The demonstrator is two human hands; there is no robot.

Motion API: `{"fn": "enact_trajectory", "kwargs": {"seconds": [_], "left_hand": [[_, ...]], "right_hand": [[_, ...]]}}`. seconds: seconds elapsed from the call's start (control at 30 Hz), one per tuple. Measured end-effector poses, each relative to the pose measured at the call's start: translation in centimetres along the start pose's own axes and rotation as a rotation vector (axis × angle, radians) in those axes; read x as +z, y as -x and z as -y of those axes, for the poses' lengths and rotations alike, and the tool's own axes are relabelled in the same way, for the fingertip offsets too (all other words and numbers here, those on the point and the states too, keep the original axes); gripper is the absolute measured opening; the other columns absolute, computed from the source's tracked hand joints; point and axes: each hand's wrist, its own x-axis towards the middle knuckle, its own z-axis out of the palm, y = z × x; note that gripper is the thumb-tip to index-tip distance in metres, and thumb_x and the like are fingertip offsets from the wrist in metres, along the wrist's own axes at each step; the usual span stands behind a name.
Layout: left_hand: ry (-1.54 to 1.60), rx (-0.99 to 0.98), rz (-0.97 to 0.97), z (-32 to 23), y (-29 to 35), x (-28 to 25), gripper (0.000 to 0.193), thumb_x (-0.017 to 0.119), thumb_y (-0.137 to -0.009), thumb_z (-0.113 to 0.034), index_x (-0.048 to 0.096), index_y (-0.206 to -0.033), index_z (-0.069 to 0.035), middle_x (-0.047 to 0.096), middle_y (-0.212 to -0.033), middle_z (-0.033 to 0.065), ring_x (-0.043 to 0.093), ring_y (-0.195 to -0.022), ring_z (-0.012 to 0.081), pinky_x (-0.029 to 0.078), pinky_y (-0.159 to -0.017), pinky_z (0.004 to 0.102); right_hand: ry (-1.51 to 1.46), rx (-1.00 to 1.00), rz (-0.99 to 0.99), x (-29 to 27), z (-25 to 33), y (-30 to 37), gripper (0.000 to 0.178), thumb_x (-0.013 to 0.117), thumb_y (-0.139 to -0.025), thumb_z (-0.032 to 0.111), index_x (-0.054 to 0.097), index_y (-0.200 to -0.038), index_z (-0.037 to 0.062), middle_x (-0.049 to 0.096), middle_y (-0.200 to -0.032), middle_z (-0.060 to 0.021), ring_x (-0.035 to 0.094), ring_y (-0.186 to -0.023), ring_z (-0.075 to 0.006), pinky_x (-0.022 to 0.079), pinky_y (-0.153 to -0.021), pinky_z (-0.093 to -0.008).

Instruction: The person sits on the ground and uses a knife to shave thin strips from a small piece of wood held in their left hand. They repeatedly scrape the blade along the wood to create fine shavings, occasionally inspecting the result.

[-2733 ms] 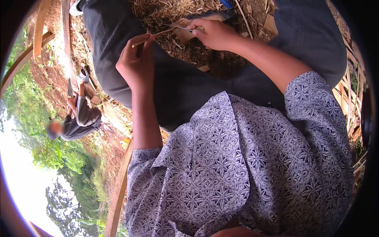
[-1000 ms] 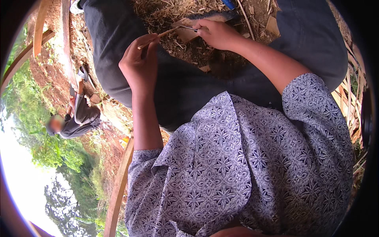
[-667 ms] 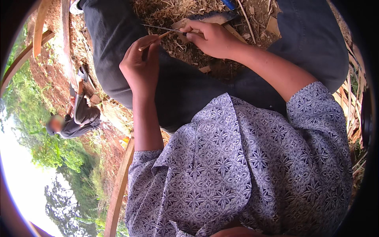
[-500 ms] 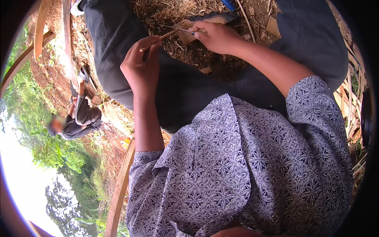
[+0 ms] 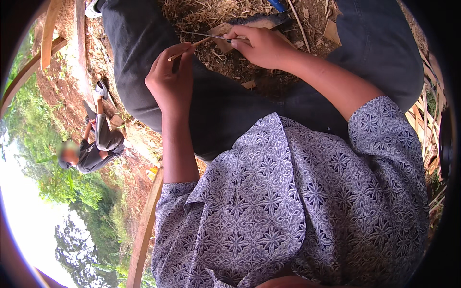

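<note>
We have the thin, round, light-brown wooden stick (image 5: 200, 42) pinched between thumb and fingers of our left hand (image 5: 169, 79), over the dark grey cloth trousers (image 5: 139, 57), with its far end pointing to the right. Our right hand (image 5: 261, 46) is closed around a slim knife with a narrow grey metal blade (image 5: 201, 34), which crosses by the stick's far end and points left.

The main risk, as we judge it, is a slip: the blade's tip reaches left beyond the stick, on the far side of our left fingers, so a stroke that skids off the wood could nick them or catch the trouser leg. The stick is slender and held only by a pinch, so it might roll or twist under pressure; a bite too deep could snap it.

Much of the knife's handle is hidden inside our right fist, and our left fingers cover the stick's middle. We cannot tell whether the edge touches the wood or merely passes over it. The blue cylindrical object (image 5: 277, 5) at the far side is cut off, and the flat tan piece (image 5: 224, 45) among the pale, curly shavings (image 5: 192, 14) is partly covered by our right hand.
</note>
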Motion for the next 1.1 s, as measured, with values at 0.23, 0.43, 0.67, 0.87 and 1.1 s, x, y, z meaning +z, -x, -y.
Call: {"fn": "enact_trajectory", "kwargs": {"seconds": [0.23, 0.43, 0.67, 0.87, 1.1], "left_hand": [[0.003, 0.016, -0.011, 0.5, 0.2, 0.2, 0.009, 0.078, -0.086, -0.002, 0.076, -0.094, -0.004, 0.077, -0.089, 0.0072, 0.074, -0.081, 0.0120, 0.057, -0.071, 0.0254], [-0.030, 0.032, -0.031, 0.2, 0.1, 0.1, 0.008, 0.078, -0.086, -0.003, 0.076, -0.094, -0.004, 0.077, -0.089, 0.0076, 0.074, -0.079, 0.0112, 0.056, -0.071, 0.0241], [-0.047, 0.014, -0.023, 0.1, 0.1, -0.1, 0.009, 0.079, -0.086, -0.003, 0.075, -0.094, -0.002, 0.077, -0.089, 0.0071, 0.073, -0.082, 0.0106, 0.056, -0.072, 0.0239], [-0.055, 0.043, -0.036, -0.1, -0.1, 0.0, 0.008, 0.080, -0.085, -0.003, 0.075, -0.092, -0.004, 0.076, -0.086, 0.0070, 0.073, -0.076, 0.0130, 0.055, -0.068, 0.0242], [-0.042, 0.030, -0.011, -0.5, 0.1, -0.4, 0.009, 0.079, -0.087, -0.003, 0.075, -0.094, -0.001, 0.077, -0.089, 0.0060, 0.072, -0.081, 0.0103, 0.056, -0.073, 0.0231]], "right_hand": [[-0.097, 0.018, 0.045, -0.1, 0.8, -0.2, 0.025, 0.059, -0.102, 0.025, 0.064, -0.123, 0.0139, 0.072, -0.097, -0.0112, 0.071, -0.091, -0.0258, 0.054, -0.081, -0.0392], [-0.029, 0.009, 0.009, 0.7, -1.6, -0.5, 0.028, 0.060, -0.102, 0.028, 0.063, -0.126, 0.0162, 0.073, -0.104, -0.0103, 0.072, -0.094, -0.0258, 0.054, -0.081, -0.0388], [-0.060, 0.049, 0.037, 0.5, -0.5, -0.1, 0.025, 0.059, -0.102, 0.026, 0.063, -0.124, 0.0157, 0.071, -0.093, -0.0095, 0.069, -0.081, -0.0238, 0.052, -0.075, -0.0385], [-0.004, -0.022, -0.018, 1.5, -2.3, -0.8, 0.027, 0.060, -0.102, 0.029, 0.063, -0.125, 0.0159, 0.071, -0.096, -0.0109, 0.070, -0.086, -0.0262, 0.053, -0.076, -0.0384], [-0.017, -0.039, -0.014, 0.8, -5.3, -2.2, 0.029, 0.056, -0.104, 0.030, 0.062, -0.130, 0.0186, 0.072, -0.104, -0.0118, 0.071, -0.096, -0.0205, 0.053, -0.080, -0.0383]]}}
